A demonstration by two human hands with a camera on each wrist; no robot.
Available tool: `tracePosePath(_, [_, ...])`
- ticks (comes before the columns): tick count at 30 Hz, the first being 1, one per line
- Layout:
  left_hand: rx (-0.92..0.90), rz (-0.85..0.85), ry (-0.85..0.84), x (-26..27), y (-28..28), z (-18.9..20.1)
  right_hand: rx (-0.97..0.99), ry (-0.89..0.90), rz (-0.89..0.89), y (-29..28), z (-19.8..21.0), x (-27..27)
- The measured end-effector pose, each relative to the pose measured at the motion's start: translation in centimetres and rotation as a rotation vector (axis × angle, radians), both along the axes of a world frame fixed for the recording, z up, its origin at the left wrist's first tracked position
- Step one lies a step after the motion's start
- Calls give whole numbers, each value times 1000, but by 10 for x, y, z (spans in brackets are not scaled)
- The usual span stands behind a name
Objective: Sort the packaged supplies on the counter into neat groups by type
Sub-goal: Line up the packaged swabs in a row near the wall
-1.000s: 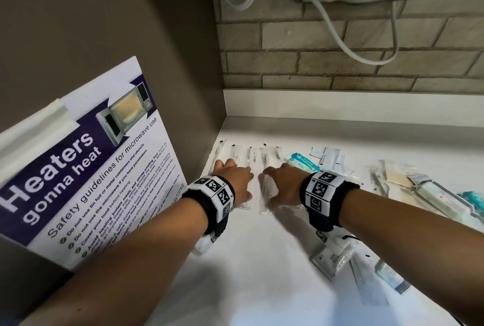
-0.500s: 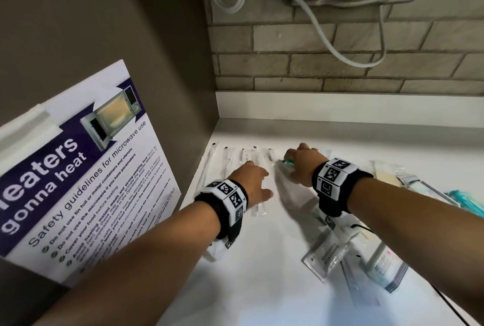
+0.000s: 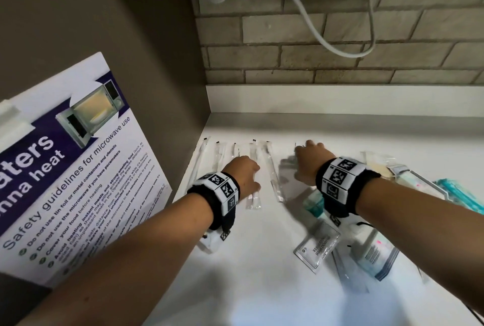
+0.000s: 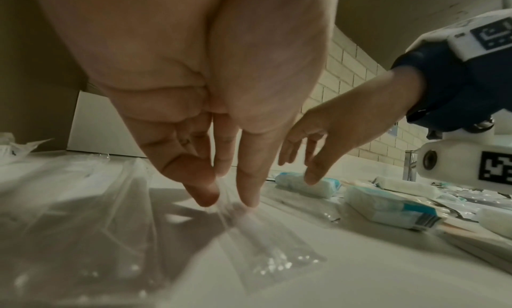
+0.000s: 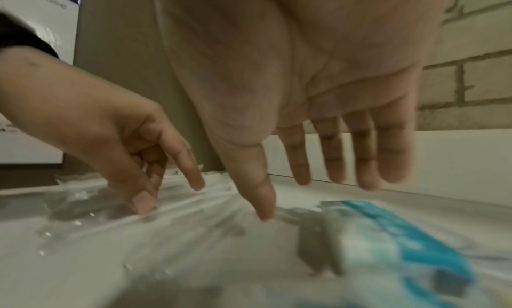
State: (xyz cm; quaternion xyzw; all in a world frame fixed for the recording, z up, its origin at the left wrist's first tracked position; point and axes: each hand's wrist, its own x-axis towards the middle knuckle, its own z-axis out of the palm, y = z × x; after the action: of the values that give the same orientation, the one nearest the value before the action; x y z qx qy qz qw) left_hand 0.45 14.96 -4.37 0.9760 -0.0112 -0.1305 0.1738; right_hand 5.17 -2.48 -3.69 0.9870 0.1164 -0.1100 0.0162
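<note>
A row of long clear packets point(image 3: 220, 158) lies in the counter's back left corner. My left hand point(image 3: 245, 177) is over that row, and its thumb and a fingertip point(image 4: 249, 196) pinch one long clear packet point(image 4: 263, 236), whose near end sticks out below the hand point(image 3: 253, 198). My right hand point(image 3: 310, 163) is just to the right, fingers straight and spread point(image 5: 318, 181), holding nothing. It hovers over loose clear wrappers. A teal and white packet point(image 3: 314, 202) lies under its wrist, blurred in the right wrist view point(image 5: 401, 247).
A microwave safety poster point(image 3: 78, 168) leans on the brown side panel at left. A brick wall and a hanging cable point(image 3: 314, 24) stand behind the white counter point(image 3: 262, 286). Mixed packets lie at the right point(image 3: 419, 184), and flat pouches point(image 3: 318, 249) lie under my right forearm.
My right hand left the clear packets and reached toward the back right. The teal packet now lies nearer, below its wrist. My left hand stayed on the row of clear packets.
</note>
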Motion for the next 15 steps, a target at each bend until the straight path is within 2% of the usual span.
tracePosePath(2, [-20,-6,-3,0,2,-1,61,-2,145,15,0,-2])
tracePosePath(5, [-28,-17,-6,-2,7,-3,-17,69,291,34,-7,-5])
tracePosePath(9, [228,-149,-73,-7,15,-7,-13,188,284,39,-10,-12])
tracePosePath(15, [292,-162,-94,-5,20,-14,53,188,194,45,-20,-15])
